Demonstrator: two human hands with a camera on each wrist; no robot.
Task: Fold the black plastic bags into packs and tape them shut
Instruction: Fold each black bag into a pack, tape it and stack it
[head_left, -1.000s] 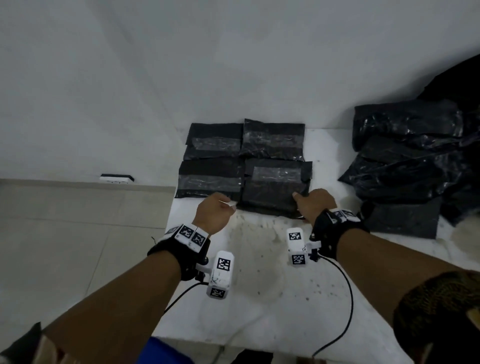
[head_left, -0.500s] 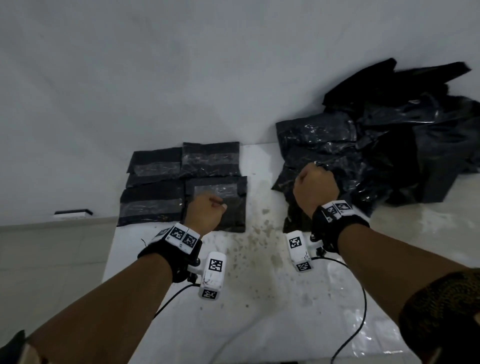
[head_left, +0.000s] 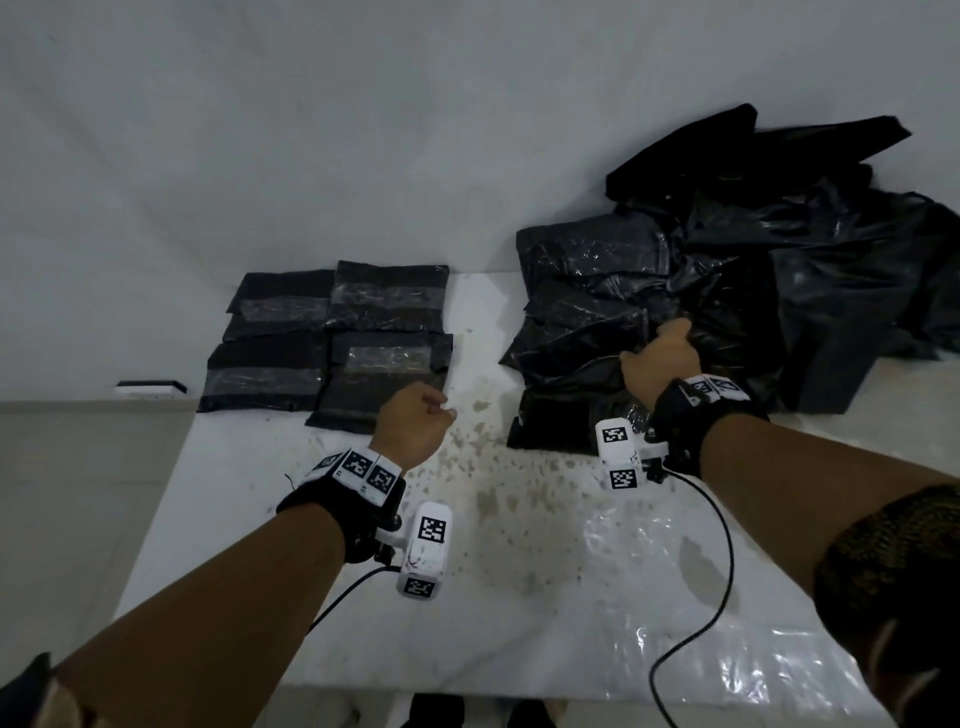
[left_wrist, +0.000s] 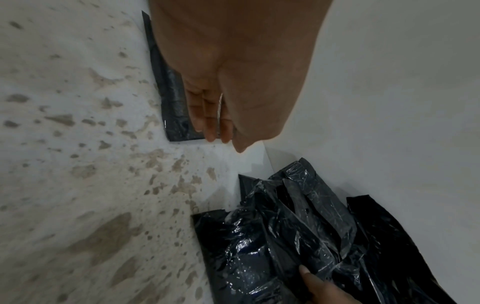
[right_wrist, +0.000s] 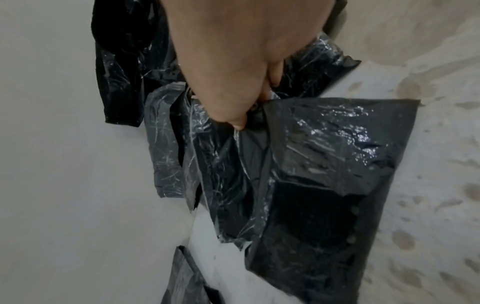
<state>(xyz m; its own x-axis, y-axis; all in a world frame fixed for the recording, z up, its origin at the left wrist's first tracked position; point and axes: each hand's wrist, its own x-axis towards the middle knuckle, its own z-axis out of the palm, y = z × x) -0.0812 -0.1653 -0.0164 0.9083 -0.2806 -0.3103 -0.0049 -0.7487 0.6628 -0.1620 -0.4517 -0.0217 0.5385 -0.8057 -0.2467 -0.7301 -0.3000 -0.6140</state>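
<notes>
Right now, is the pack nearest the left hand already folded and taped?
Yes, folded and taped. The pack lies flat as a neat rectangle with a shiny clear tape band across it, one of four beside the left hand.

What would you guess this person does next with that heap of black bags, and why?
Probably the right hand lifts one bag free of the loose pile of black bags and draws it onto the bare patch of table for folding. Its fingers already pinch a fold of plastic there, four taped packs lie finished beside it, and the left hand waits curled and seemingly empty.
</notes>
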